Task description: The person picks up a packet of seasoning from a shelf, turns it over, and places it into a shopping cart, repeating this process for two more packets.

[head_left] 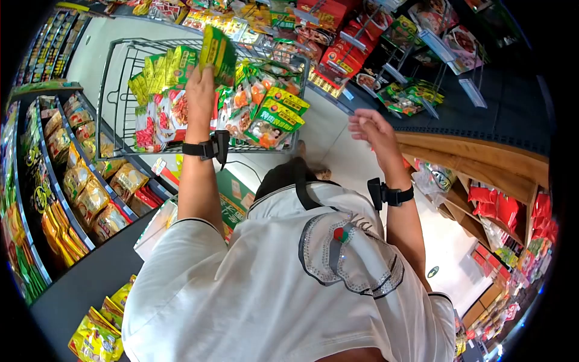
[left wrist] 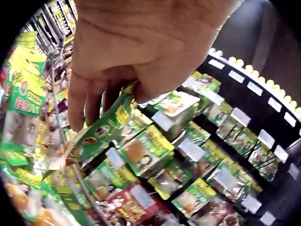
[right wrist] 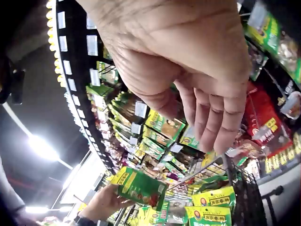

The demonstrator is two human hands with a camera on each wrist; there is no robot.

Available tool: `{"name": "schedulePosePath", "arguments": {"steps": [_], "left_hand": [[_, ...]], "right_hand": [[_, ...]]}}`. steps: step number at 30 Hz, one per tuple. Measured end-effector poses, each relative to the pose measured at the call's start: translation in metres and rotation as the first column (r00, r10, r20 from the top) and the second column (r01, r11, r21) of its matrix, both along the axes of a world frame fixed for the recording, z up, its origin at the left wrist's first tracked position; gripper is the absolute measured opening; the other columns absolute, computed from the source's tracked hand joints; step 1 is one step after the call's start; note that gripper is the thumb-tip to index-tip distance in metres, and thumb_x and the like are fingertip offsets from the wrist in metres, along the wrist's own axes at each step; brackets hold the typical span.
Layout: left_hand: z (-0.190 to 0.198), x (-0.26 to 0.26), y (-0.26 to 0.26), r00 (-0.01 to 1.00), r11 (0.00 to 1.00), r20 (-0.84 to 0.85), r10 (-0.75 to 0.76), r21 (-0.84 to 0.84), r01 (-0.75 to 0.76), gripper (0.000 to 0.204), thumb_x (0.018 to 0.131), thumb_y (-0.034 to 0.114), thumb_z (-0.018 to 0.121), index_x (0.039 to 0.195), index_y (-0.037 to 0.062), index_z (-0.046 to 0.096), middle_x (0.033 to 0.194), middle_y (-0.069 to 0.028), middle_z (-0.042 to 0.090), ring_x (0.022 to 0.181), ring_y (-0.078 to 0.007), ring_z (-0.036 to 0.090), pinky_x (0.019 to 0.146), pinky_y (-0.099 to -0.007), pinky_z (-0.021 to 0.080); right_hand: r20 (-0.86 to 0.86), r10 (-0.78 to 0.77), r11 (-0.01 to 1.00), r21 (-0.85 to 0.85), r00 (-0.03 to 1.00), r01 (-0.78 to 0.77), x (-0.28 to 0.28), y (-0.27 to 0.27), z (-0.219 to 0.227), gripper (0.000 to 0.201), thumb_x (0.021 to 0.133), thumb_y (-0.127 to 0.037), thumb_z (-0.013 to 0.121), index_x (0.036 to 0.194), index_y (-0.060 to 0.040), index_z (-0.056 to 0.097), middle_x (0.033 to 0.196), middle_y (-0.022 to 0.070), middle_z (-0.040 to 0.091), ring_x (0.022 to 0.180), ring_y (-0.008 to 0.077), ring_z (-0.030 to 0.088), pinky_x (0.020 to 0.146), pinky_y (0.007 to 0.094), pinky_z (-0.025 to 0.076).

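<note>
My left hand [head_left: 200, 96] pinches a green and yellow food packet [head_left: 218, 55] by its edge, above the shopping cart [head_left: 145, 41]. In the left wrist view the packet [left wrist: 96, 134] hangs bent between thumb and fingers. Packets fill the cart: green and yellow ones [head_left: 182, 65] at the far left, white and red ones [head_left: 164, 117] nearer, and green ones with a clear window [head_left: 274, 130] at the right. Out to the right of the cart, my right hand [head_left: 377, 136] hangs in the air with loosely bent fingers and holds nothing; the right wrist view shows its palm side [right wrist: 188, 52].
Hooks with red bags [head_left: 341, 57] and green packets [head_left: 410, 96] line the dark shelf at front right. A wooden shelf edge [head_left: 470, 154] runs below it. Shelves of bagged goods [head_left: 90, 187] stand on the left. A green box [head_left: 232, 196] is beside the person.
</note>
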State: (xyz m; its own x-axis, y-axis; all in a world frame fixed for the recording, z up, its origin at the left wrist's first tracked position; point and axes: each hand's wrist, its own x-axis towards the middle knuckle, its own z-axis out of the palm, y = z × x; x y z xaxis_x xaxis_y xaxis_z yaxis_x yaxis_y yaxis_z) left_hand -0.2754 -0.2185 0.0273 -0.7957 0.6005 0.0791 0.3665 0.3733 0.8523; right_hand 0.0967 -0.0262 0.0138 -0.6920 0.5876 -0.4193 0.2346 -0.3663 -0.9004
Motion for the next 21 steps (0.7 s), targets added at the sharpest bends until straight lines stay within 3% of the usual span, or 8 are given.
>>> {"name": "schedulePosePath", "arguments": {"steps": [3, 5, 9, 11, 14, 17, 18, 21], "left_hand": [[0.023, 0.057, 0.035, 0.995, 0.956, 0.096, -0.008, 0.293, -0.02, 0.033, 0.098, 0.027, 0.049, 0.099, -0.0029, 0.063, 0.075, -0.0103, 0.06, 0.065, -0.0163, 0.053, 0.06, -0.0339, 0.042], [0.029, 0.097, 0.05, 0.986, 0.979, 0.118, -0.114, 0.183, 0.092, 0.033, 0.099, 0.027, 0.049, 0.101, -0.003, 0.064, 0.075, -0.0073, 0.061, 0.067, -0.0129, 0.055, 0.06, -0.0316, 0.045], [0.039, 0.197, 0.088, 0.898, 0.94, 0.327, -0.295, 0.265, 0.213, 0.032, 0.098, 0.025, 0.05, 0.101, -0.0028, 0.063, 0.075, -0.0087, 0.063, 0.064, -0.014, 0.057, 0.057, -0.0331, 0.045], [0.026, 0.229, 0.103, 0.844, 0.9, 0.336, -0.417, 0.28, 0.333, 0.031, 0.097, 0.025, 0.05, 0.098, -0.004, 0.063, 0.077, -0.0152, 0.064, 0.066, -0.0226, 0.061, 0.061, -0.0361, 0.046], [0.023, 0.268, 0.117, 0.755, 0.832, 0.361, -0.547, 0.329, 0.446, 0.037, 0.097, 0.031, 0.051, 0.104, -0.0032, 0.063, 0.088, -0.0083, 0.064, 0.079, -0.016, 0.061, 0.07, -0.0284, 0.049], [0.023, 0.292, 0.125, 0.774, 0.777, 0.083, -0.627, 0.132, 0.615, 0.041, 0.097, 0.034, 0.052, 0.1, -0.0049, 0.063, 0.089, -0.0117, 0.065, 0.077, -0.0219, 0.061, 0.073, -0.0308, 0.05], [0.032, 0.301, 0.126, 0.751, 0.756, 0.092, -0.654, 0.062, 0.651, 0.046, 0.096, 0.039, 0.054, 0.102, -0.0054, 0.064, 0.095, -0.0169, 0.065, 0.086, -0.0285, 0.062, 0.082, -0.0333, 0.049], [0.033, 0.321, 0.128, 0.737, 0.724, -0.076, -0.672, 0.147, 0.674, 0.046, 0.096, 0.038, 0.055, 0.109, -0.0051, 0.064, 0.102, -0.0193, 0.066, 0.098, -0.03, 0.062, 0.091, -0.0346, 0.047]], "right_hand": [[-0.079, 0.021, 0.972, 0.237, 0.997, -0.002, -0.007, -0.005, 0.028, 0.038, 0.094, -0.019, 0.06, 0.127, -0.002, 0.053, 0.122, 0.0133, 0.061, 0.111, 0.0217, 0.06, 0.094, 0.0331, 0.047], [-0.108, 0.045, 0.899, 0.437, 0.993, 0.007, -0.012, -0.01, 0.04, 0.049, 0.089, -0.019, 0.065, 0.133, -0.0027, 0.049, 0.13, 0.0166, 0.055, 0.12, 0.0257, 0.054, 0.099, 0.035, 0.044], [0.033, 0.052, 0.594, 0.802, 0.998, -0.057, 0.001, -0.02, 0.04, 0.071, 0.081, -0.021, 0.073, 0.142, -0.0039, 0.04, 0.141, 0.0208, 0.044, 0.13, 0.0335, 0.045, 0.104, 0.0382, 0.04], [0.067, -0.012, 0.531, 0.846, 0.998, -0.051, 0.017, -0.026, 0.035, 0.077, 0.078, -0.017, 0.076, 0.143, -0.0038, 0.038, 0.143, 0.0215, 0.042, 0.131, 0.0356, 0.043, 0.105, 0.0384, 0.039], [0.023, -0.118, 0.505, 0.862, 0.993, 0.04, 0.045, -0.031, 0.019, 0.071, 0.079, -0.007, 0.073, 0.142, -0.0025, 0.039, 0.137, 0.0223, 0.048, 0.125, 0.0363, 0.049, 0.101, 0.0379, 0.042], [-0.136, -0.137, 0.556, 0.809, 0.981, 0.19, 0.069, -0.02, -0.017, 0.062, 0.084, -0.002, 0.065, 0.14, -0.0013, 0.041, 0.127, 0.0202, 0.056, 0.116, 0.0338, 0.057, 0.096, 0.0362, 0.046], [-0.21, -0.179, 0.602, 0.749, 0.961, 0.275, 0.073, -0.025, -0.009, 0.043, 0.089, -0.004, 0.058, 0.131, -0.0027, 0.05, 0.109, 0.0138, 0.064, 0.088, 0.0226, 0.065, 0.076, 0.0296, 0.052], [-0.08, -0.299, 0.953, 0.024, 0.951, 0.302, 0.11, -0.021, -0.002, 0.027, 0.092, -0.009, 0.055, 0.119, -0.0052, 0.055, 0.094, 0.0058, 0.065, 0.06, 0.0102, 0.055, 0.053, 0.0228, 0.045]]}}
